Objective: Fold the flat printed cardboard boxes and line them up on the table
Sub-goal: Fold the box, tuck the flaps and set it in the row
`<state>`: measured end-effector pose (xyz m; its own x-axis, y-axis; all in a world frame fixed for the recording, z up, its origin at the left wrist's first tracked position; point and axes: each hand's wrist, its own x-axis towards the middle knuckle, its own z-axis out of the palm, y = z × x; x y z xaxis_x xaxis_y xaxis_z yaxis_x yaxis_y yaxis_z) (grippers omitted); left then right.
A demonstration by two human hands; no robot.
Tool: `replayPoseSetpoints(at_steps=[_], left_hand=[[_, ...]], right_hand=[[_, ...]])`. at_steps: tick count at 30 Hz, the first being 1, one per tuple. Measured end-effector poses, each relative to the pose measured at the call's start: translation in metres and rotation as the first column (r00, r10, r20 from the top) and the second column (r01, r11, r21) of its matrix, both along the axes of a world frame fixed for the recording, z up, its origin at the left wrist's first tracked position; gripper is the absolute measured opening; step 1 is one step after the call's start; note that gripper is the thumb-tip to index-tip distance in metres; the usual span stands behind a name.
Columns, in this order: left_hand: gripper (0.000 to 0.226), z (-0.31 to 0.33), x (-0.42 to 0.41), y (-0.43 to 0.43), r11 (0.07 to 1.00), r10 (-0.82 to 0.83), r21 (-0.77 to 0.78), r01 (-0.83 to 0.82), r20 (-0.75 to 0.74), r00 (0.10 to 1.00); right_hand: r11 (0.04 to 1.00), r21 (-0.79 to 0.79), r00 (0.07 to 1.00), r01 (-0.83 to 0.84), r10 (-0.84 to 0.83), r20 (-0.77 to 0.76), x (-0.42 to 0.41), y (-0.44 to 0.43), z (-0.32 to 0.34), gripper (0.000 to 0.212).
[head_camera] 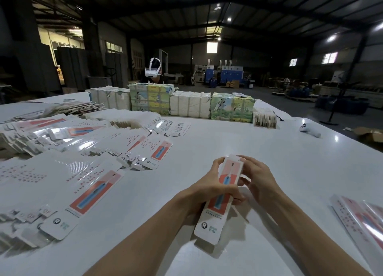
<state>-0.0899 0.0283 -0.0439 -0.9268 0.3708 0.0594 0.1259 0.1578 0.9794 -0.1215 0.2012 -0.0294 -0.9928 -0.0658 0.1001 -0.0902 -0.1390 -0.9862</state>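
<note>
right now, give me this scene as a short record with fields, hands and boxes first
hands: left hand and right hand both grip one printed box
box: held over the table, red and blue print facing up
flat stock: fanned flat boxes on the left, loose flat boxes at right edge
far edge: wrapped bundles in a row
other: white controller lying far right

- Flat boxes (89,195) at the bench's left edge: glossy printed cardboard.
- Bench (228,139): smooth, shiny white surface.
- Controller (309,130) near the right edge: white plastic.
</note>
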Motion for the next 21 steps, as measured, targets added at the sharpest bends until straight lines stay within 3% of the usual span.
replayPoseSetpoints(at_steps=[11, 17, 21], left_hand=[[0.084, -0.002, -0.002, 0.001, 0.999, 0.014, -0.034, -0.015, -0.029, 0.999], [0.086, -0.004, -0.003, 0.001, 0.996, 0.053, -0.072, -0.055, -0.034, 0.998], [0.092, -0.005, -0.003, 0.001, 0.998, 0.022, -0.059, -0.023, -0.009, 1.0]], right_hand=[[1.0, 0.003, 0.993, -0.027, 0.027, -0.112, 0.004, 0.008, 0.009, 0.021], [0.991, -0.028, 0.991, -0.131, 0.129, -0.044, 0.007, 0.008, 0.015, 0.032], [0.994, -0.068, 0.996, -0.088, 0.089, 0.012, 0.006, 0.008, 0.013, 0.021]])
